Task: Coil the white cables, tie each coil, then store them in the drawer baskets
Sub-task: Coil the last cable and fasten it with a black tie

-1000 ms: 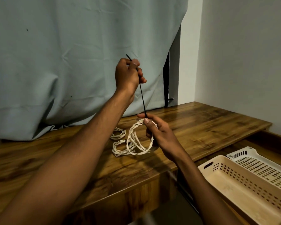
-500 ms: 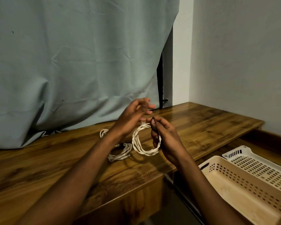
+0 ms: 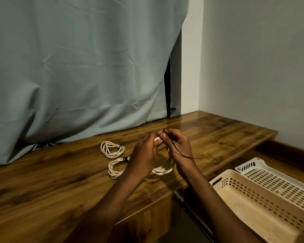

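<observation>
Both hands meet over a white cable coil [image 3: 162, 170] that stands on the wooden table [image 3: 60, 181]. My right hand [image 3: 178, 146] pinches a thin black tie [image 3: 179, 151] at the coil's top, and the tie's tail trails right over my wrist. My left hand [image 3: 145, 155] curls its fingers around the coil's upper part, which they hide. Two other white coils lie to the left, one [image 3: 112, 149] farther back and one [image 3: 117, 168] nearer, each with a dark tie on it.
A beige perforated basket [image 3: 253, 204] and a white one [image 3: 274, 179] sit in the open drawer at the lower right. A grey-green curtain [image 3: 77, 76] hangs behind the table. The wall corner stands at the right.
My left hand came down from holding the black tie high up and joined my right hand at the coil. The tie now bends over my right hand instead of standing straight.
</observation>
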